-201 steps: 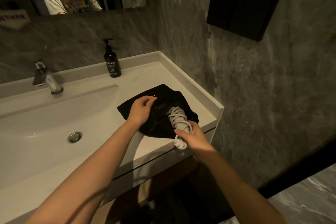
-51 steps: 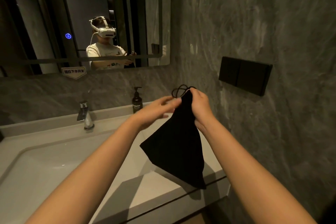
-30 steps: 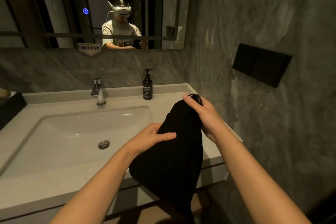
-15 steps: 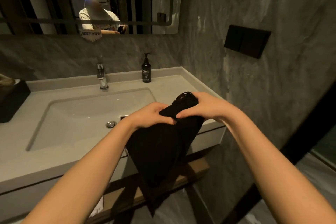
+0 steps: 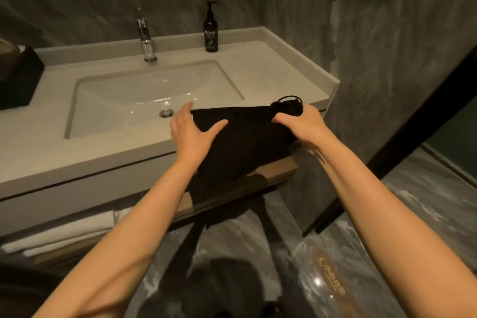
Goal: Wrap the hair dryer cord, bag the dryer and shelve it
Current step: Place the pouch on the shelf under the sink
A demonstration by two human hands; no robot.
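Observation:
A black drawstring bag (image 5: 242, 142) hangs in front of the vanity's front edge, level with the counter; the hair dryer inside it is hidden. My right hand (image 5: 302, 124) is closed around the gathered neck of the bag, where the drawstring loop (image 5: 289, 99) sticks up. My left hand (image 5: 191, 129) lies spread with fingers apart against the bag's left side. A wooden shelf (image 5: 273, 171) runs under the vanity, just below the bag.
A white vanity counter (image 5: 271, 70) with a sink basin (image 5: 144, 93), a faucet (image 5: 145, 39) and a black pump bottle (image 5: 211, 31). A black tissue box (image 5: 15, 75) stands at the left. Folded white towels (image 5: 64, 232) lie on the lower shelf. The right wall (image 5: 387, 59) is close.
The bag has come lower and lies more sideways in front of the vanity. My left hand has opened and spread on its side, and my view has tilted down toward the shelf and floor.

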